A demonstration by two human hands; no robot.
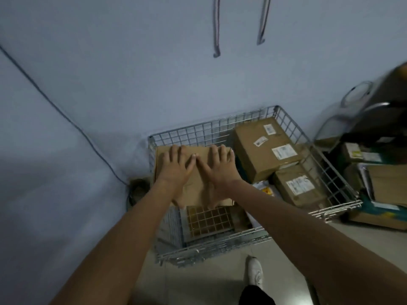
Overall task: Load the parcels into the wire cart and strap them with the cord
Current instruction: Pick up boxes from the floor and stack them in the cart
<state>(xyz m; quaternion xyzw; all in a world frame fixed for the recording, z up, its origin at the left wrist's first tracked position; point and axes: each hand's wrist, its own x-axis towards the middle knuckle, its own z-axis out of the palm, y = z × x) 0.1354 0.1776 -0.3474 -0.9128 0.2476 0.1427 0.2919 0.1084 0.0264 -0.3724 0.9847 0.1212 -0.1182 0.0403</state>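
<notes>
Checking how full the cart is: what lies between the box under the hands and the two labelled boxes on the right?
In the head view, no parcel: a dark gap, with pale packets lower down.

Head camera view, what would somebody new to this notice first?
Two bare hands, the left hand and the right hand, lie flat with fingers spread on a plain cardboard box at the left of the wire cart. To the right inside the cart sit two labelled parcels, one behind the other. Two dark hooked cords hang on the wall above.
</notes>
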